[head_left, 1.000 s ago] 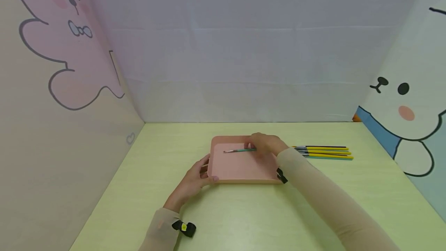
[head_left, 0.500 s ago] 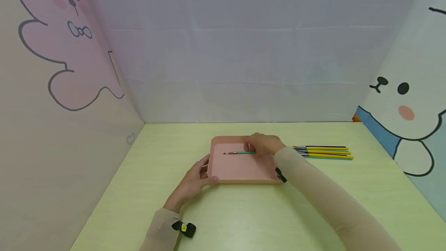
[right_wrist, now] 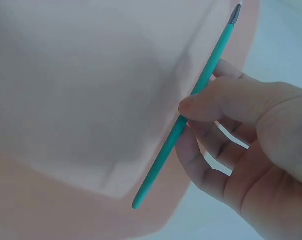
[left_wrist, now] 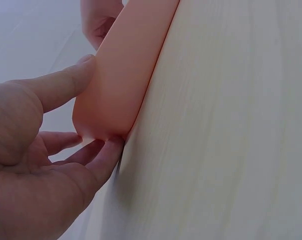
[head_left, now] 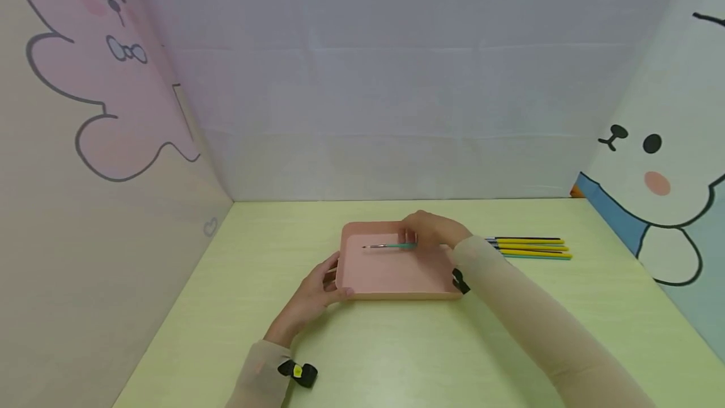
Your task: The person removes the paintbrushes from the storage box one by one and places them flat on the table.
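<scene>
Over the pink tray [head_left: 374, 276], my right hand [head_left: 433, 232] pinches a teal paintbrush [right_wrist: 161, 155] between thumb and fingers, as the right wrist view shows closely. The metal ferrule and bristle end of the brush [head_left: 376, 246] points left in the head view. The brush's shadow falls on the tray floor, apart from the handle. At the tray's near left corner, my left hand [head_left: 317, 291] holds the tray, thumb on the near wall and fingers around the left side. In the left wrist view that thumb presses the tray wall [left_wrist: 120, 70] while fingertips touch the corner.
Several paintbrushes [head_left: 532, 247] with yellow, black and teal handles lie side by side on the table [head_left: 362, 357], right of the tray. A pale curtain wall [head_left: 362, 112] stands behind the table. Walls printed with cartoon animals flank both sides.
My right hand has risen slightly with the teal paintbrush still pinched in it. The left hand stays on the tray corner, and the tray and the other brushes look unmoved.
</scene>
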### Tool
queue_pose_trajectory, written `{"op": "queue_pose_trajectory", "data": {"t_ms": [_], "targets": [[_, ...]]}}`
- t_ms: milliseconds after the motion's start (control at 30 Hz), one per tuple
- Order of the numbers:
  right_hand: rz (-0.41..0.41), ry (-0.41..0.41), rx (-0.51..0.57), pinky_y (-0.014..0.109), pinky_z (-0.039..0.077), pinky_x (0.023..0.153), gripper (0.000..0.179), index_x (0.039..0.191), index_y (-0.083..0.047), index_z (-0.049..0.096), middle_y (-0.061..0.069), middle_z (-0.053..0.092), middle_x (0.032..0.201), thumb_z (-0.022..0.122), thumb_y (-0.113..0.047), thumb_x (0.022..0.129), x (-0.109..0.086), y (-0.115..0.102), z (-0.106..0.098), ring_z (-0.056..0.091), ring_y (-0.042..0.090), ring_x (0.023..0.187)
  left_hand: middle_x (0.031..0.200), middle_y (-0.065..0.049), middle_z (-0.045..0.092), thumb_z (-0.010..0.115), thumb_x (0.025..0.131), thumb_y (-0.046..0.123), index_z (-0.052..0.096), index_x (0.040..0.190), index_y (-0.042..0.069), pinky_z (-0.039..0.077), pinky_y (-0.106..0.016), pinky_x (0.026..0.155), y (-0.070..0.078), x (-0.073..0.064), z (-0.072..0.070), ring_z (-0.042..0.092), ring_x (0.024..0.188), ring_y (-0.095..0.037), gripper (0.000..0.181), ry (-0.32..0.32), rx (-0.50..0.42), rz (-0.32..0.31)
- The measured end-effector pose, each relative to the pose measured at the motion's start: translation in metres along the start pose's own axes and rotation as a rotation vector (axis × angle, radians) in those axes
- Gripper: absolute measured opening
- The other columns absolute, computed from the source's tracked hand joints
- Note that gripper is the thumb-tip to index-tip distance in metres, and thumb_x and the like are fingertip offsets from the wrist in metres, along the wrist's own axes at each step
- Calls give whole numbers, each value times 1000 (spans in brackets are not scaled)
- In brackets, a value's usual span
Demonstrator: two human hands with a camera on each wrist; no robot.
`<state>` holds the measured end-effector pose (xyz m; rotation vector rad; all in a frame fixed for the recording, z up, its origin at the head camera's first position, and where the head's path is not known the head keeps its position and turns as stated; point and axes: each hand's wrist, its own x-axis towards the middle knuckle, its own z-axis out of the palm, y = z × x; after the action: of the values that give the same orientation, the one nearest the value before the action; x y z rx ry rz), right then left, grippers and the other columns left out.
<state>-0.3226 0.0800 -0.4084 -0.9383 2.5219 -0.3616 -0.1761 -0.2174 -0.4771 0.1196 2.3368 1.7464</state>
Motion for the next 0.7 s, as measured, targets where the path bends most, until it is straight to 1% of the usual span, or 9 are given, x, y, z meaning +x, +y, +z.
{"op": "queue_pose_trajectory", "data": {"t_ms": [100, 167, 300, 367, 433, 700], "targets": [[-17, 10, 1, 36, 54, 87, 44, 112, -14, 72, 3, 68, 107, 57, 20, 88, -6, 0, -10, 58, 19, 102, 162, -12, 48, 83, 95, 20, 32, 169, 21, 50, -50, 114, 1, 0, 0, 55, 142, -35, 90, 5, 10, -3], [-30, 18, -2, 35, 55, 86, 44, 113, -13, 72, 4, 68, 108, 58, 20, 87, -11, 0, -17, 59, 19, 101, 163, -12, 47, 82, 95, 19, 31, 169, 20, 50, -49, 113, 1, 0, 0, 55, 142, -35, 90, 6, 12, -2], [-68, 51, 6, 34, 55, 81, 42, 113, -8, 70, 8, 69, 106, 58, 22, 85, -24, 5, -26, 62, 21, 95, 163, -13, 47, 82, 95, 17, 31, 169, 19, 51, -49, 113, 1, 0, 0, 55, 141, -35, 90, 5, 5, 4], [-89, 75, 4, 34, 55, 80, 42, 111, -7, 70, 9, 69, 105, 58, 23, 84, -33, 10, -29, 63, 22, 93, 163, -13, 47, 82, 96, 17, 30, 169, 19, 52, -48, 112, 0, 0, 0, 56, 141, -35, 90, 3, 8, 8], [-82, 97, 18, 34, 54, 79, 40, 109, -7, 70, 9, 69, 104, 58, 23, 84, -44, 16, -30, 62, 21, 93, 162, -14, 47, 81, 96, 17, 30, 169, 18, 52, -48, 112, -1, 0, 0, 56, 140, -35, 89, 1, 13, 12], [-99, 185, 32, 35, 54, 77, 40, 103, -10, 71, 2, 69, 98, 62, 23, 82, -90, 49, -31, 63, 25, 90, 163, -13, 47, 82, 96, 18, 28, 170, 18, 51, -47, 113, 0, 1, 0, 55, 142, -35, 92, -14, 10, 15]]}}
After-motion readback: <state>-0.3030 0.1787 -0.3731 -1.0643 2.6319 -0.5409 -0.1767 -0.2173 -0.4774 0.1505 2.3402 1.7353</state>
